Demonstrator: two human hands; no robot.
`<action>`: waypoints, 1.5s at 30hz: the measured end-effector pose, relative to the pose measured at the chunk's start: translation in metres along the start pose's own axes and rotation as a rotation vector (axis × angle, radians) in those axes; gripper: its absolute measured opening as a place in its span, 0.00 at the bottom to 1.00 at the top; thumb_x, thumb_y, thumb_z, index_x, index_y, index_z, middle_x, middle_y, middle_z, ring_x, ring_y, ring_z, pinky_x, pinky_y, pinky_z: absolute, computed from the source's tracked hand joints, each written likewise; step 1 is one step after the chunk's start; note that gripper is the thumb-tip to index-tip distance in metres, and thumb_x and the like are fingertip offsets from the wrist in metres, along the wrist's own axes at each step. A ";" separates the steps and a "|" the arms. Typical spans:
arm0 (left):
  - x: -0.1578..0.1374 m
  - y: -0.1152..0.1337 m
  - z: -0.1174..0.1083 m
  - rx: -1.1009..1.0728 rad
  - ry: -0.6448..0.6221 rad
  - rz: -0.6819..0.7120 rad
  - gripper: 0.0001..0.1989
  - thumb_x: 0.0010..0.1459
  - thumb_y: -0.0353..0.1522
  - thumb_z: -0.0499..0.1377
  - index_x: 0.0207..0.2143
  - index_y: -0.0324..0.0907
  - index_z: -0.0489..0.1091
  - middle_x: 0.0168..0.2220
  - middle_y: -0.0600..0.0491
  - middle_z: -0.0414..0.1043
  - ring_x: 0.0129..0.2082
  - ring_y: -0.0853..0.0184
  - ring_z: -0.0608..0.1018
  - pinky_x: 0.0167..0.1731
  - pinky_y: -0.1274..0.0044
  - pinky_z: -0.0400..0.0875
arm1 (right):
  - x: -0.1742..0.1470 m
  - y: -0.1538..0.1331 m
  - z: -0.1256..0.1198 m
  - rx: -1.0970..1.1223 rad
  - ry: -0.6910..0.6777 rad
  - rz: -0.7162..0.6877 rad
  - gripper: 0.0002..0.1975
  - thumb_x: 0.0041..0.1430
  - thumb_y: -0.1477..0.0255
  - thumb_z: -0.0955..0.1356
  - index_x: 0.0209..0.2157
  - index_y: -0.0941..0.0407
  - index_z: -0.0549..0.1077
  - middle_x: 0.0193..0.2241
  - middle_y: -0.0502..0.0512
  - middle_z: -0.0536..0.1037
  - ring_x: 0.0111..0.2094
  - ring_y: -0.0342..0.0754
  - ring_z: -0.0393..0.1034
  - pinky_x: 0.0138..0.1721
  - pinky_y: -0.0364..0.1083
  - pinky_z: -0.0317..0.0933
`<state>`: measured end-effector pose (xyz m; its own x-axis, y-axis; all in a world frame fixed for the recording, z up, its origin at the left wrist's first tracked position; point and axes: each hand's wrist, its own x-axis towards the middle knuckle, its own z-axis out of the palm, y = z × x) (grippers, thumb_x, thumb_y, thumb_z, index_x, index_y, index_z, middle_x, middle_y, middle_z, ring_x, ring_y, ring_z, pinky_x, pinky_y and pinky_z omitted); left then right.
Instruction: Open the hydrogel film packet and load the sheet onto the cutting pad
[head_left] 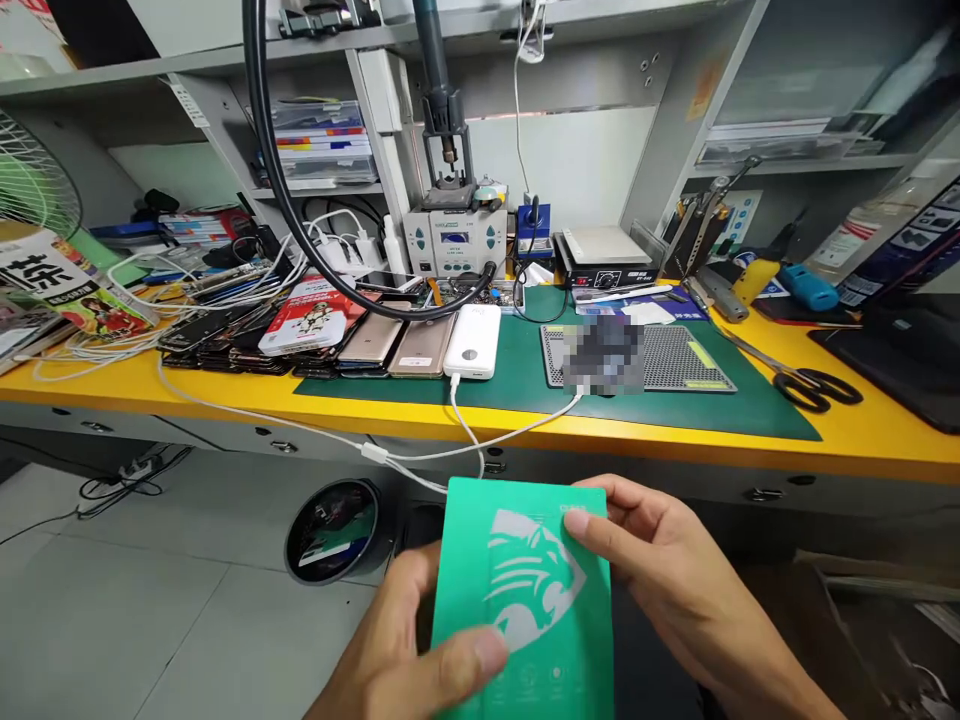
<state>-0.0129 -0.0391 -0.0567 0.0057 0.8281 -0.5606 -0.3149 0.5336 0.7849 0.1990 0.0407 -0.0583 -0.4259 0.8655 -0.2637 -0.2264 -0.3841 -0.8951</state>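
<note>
A flat green package with a white animal-head print is held up in front of the bench, near the bottom of the view. My left hand grips its left side, the thumb lying across the lower front. At the upper right corner, my right hand pinches the package between thumb and fingers. Beyond it on the green mat, a white power bank has a white cable plugged into it. Another branch of that cable runs to a pixelated object on a perforated metal plate.
Stacked phones and a red-and-white box occupy the bench's left half. A soldering station stands at the back, with a black hose arching in front. Black-handled scissors lie at right. Below is a round bin.
</note>
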 end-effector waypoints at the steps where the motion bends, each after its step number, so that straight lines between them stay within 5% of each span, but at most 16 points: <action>1: 0.004 0.003 0.003 -0.002 -0.054 0.032 0.31 0.44 0.46 0.73 0.49 0.44 0.75 0.42 0.46 0.79 0.39 0.53 0.81 0.36 0.68 0.77 | 0.000 0.002 0.001 -0.026 -0.002 0.001 0.14 0.61 0.62 0.77 0.39 0.58 0.79 0.34 0.54 0.82 0.34 0.44 0.75 0.35 0.38 0.69; 4: 0.019 0.012 0.012 0.060 -0.195 0.142 0.21 0.52 0.46 0.69 0.34 0.36 0.76 0.28 0.48 0.74 0.27 0.64 0.75 0.28 0.75 0.71 | -0.001 0.009 0.004 -0.071 -0.026 0.027 0.13 0.62 0.62 0.76 0.41 0.56 0.79 0.34 0.52 0.82 0.34 0.43 0.75 0.35 0.36 0.70; 7: 0.027 0.012 0.015 0.016 -0.190 0.127 0.19 0.54 0.45 0.68 0.30 0.35 0.74 0.24 0.52 0.67 0.24 0.68 0.69 0.26 0.76 0.68 | -0.003 0.016 0.009 -0.196 0.005 -0.037 0.15 0.63 0.62 0.75 0.48 0.54 0.77 0.35 0.52 0.82 0.34 0.45 0.76 0.34 0.39 0.72; 11: 0.024 0.005 0.013 0.119 -0.057 0.198 0.21 0.57 0.45 0.66 0.25 0.38 0.68 0.23 0.55 0.63 0.23 0.71 0.65 0.25 0.77 0.66 | -0.013 0.020 0.016 -0.792 0.340 -0.668 0.13 0.62 0.72 0.74 0.49 0.52 0.78 0.39 0.53 0.78 0.35 0.45 0.74 0.35 0.41 0.72; 13: 0.021 0.002 0.012 0.189 0.011 0.238 0.22 0.57 0.46 0.66 0.24 0.39 0.67 0.22 0.56 0.62 0.23 0.71 0.64 0.24 0.78 0.65 | -0.018 0.022 0.021 -1.007 0.298 -0.845 0.08 0.64 0.77 0.72 0.45 0.55 0.79 0.37 0.54 0.77 0.35 0.44 0.73 0.36 0.40 0.72; 16: 0.018 -0.001 0.013 0.187 0.071 0.261 0.21 0.57 0.46 0.66 0.24 0.40 0.65 0.21 0.57 0.60 0.22 0.72 0.62 0.22 0.79 0.63 | -0.022 0.025 0.027 -1.063 0.114 -0.845 0.10 0.66 0.80 0.68 0.46 0.59 0.79 0.37 0.55 0.77 0.35 0.43 0.74 0.35 0.38 0.72; 22: 0.014 -0.001 0.014 0.120 0.061 0.280 0.18 0.58 0.43 0.66 0.25 0.40 0.67 0.23 0.57 0.60 0.23 0.72 0.62 0.23 0.80 0.60 | -0.020 0.035 0.035 -1.027 0.161 -0.842 0.11 0.66 0.82 0.68 0.46 0.60 0.79 0.39 0.57 0.77 0.37 0.43 0.75 0.38 0.38 0.74; 27: 0.008 0.006 0.014 0.277 0.041 0.410 0.15 0.62 0.39 0.62 0.25 0.40 0.73 0.30 0.53 0.71 0.29 0.69 0.71 0.28 0.80 0.65 | -0.019 0.035 0.039 -1.040 0.165 -0.817 0.11 0.66 0.82 0.67 0.45 0.58 0.80 0.39 0.56 0.78 0.37 0.43 0.75 0.37 0.37 0.74; 39: 0.010 -0.001 0.019 0.674 0.255 0.737 0.10 0.62 0.29 0.59 0.27 0.44 0.75 0.28 0.57 0.74 0.25 0.73 0.73 0.26 0.83 0.67 | -0.016 0.035 0.044 -0.998 0.192 -0.817 0.11 0.65 0.81 0.67 0.45 0.57 0.79 0.38 0.56 0.80 0.36 0.45 0.77 0.39 0.39 0.75; 45: 0.009 -0.006 0.019 0.728 0.234 0.882 0.08 0.61 0.25 0.59 0.31 0.43 0.75 0.31 0.57 0.75 0.27 0.73 0.76 0.30 0.83 0.70 | -0.016 0.035 0.044 -0.963 0.199 -0.817 0.08 0.65 0.81 0.68 0.42 0.59 0.80 0.37 0.56 0.80 0.36 0.43 0.77 0.42 0.36 0.73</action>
<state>0.0067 -0.0315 -0.0615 -0.1423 0.9495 0.2798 0.4970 -0.1759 0.8497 0.1593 -0.0002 -0.0696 -0.3070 0.8040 0.5091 0.3996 0.5945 -0.6978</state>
